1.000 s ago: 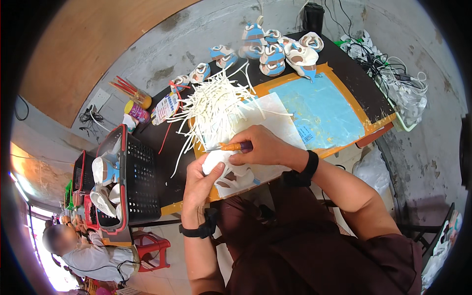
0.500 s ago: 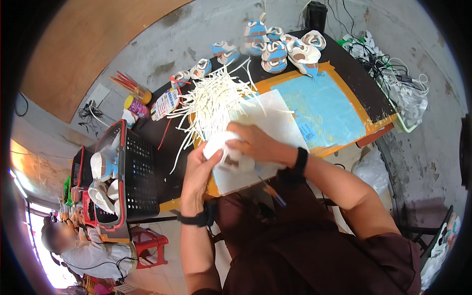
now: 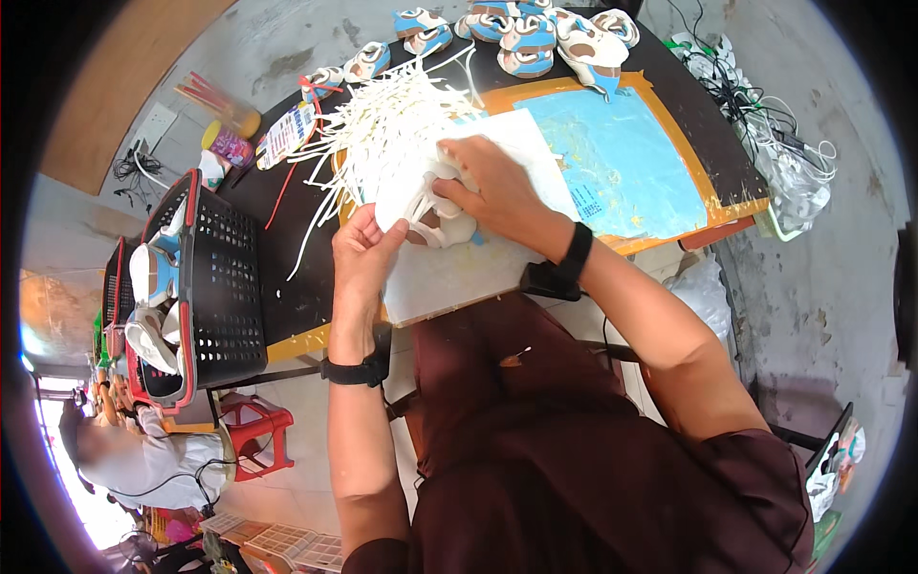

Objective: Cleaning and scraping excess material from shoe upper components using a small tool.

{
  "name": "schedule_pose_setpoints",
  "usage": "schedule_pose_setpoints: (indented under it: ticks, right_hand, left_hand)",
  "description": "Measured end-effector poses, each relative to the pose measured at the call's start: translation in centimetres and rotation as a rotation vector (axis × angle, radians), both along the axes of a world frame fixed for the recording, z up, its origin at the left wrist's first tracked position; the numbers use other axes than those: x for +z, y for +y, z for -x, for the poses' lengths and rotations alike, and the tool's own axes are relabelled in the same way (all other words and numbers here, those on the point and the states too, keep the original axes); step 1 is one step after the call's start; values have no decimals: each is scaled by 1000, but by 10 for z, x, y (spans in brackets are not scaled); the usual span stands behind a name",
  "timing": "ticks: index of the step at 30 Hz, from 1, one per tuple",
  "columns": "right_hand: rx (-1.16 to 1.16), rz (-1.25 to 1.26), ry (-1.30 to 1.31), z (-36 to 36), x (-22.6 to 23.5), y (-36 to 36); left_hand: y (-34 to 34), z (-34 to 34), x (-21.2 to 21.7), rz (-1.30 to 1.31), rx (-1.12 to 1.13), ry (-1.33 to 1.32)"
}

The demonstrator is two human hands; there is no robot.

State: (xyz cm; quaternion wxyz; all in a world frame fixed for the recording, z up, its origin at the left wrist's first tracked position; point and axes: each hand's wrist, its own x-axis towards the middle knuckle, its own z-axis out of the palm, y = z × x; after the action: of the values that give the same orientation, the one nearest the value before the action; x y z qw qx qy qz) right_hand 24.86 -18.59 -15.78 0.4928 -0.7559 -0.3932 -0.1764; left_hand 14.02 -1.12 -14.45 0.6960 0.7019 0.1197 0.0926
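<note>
Between my two hands, over a pale board (image 3: 449, 285) on the table, is a small white and brown shoe (image 3: 457, 231). My left hand (image 3: 363, 251) pinches its left side with thumb and fingertips. My right hand (image 3: 492, 187) is closed at the top of the shoe, its bent fingers at the white lacing and opening. The fingertips are partly hidden there. Just beyond lies a loose heap of white shoelaces (image 3: 392, 124). Part of the shoe's far side is washed out by glare.
Several blue, white and brown shoes (image 3: 528, 46) stand along the table's back. A blue sheet (image 3: 622, 163) with orange edging lies right. Left are a black basket (image 3: 228, 277) holding shoes, a purple jar (image 3: 227, 143) and a red cord (image 3: 280, 196). A person (image 3: 153, 450) sits lower left.
The view has shifted, so the table things sit higher and further left. The shoe has turned, and its brown parts and lacing show more clearly. Both hands remain on it.
</note>
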Motion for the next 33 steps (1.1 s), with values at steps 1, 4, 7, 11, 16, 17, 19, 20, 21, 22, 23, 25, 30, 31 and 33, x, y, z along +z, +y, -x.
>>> schedule_pose_setpoints:
  ticks: [1,4,7,11,16,17,19,20,21,22,23,25,30,31,33]
  right_hand:
    - [-135,-50,-240,10,13,-7]
    - [138,62,-492,93,28,-37]
    - [513,404,-276,159,-28,-47]
    - [478,734,-163,186,-148,-57]
    - [567,712,-89,180,-171,-58]
    - [558,707,-98,178,-169,-57]
    - [573,730,-65,175,-161,-59]
    - [565,728,-67,173,-147,-61]
    - [581,815,39,168,-133,-65]
    - [595,901,147,164,-117,-71]
    - [593,900,146,161,-106,-73]
    - [512,947,296,153,-86,-80]
    - [638,138,1036,104,-7,-105]
    - [602,45,1012,94,4,-104]
    - [563,-48,989,76,23,-99]
  left_hand:
    - [0,1,-3,-1,5,-33]
    - [2,11,-2,-47,-26,11]
    - [9,14,-13,-138,-10,-23]
    - [1,15,-4,-48,-35,-43]
    - [-1,10,-3,134,-58,1]
    - [-2,9,-1,156,-62,5]
    - [-9,7,5,168,-66,22]
    - [-12,6,6,189,-63,50]
    - [-12,4,5,141,-98,55]
    - [-12,2,2,139,-105,52]
    - [-9,0,-3,112,-88,65]
    - [-9,0,-6,86,-76,81]
    - [-20,5,13,245,-135,25]
    - [-21,9,17,244,-132,27]
    - [-22,14,24,295,-182,42]
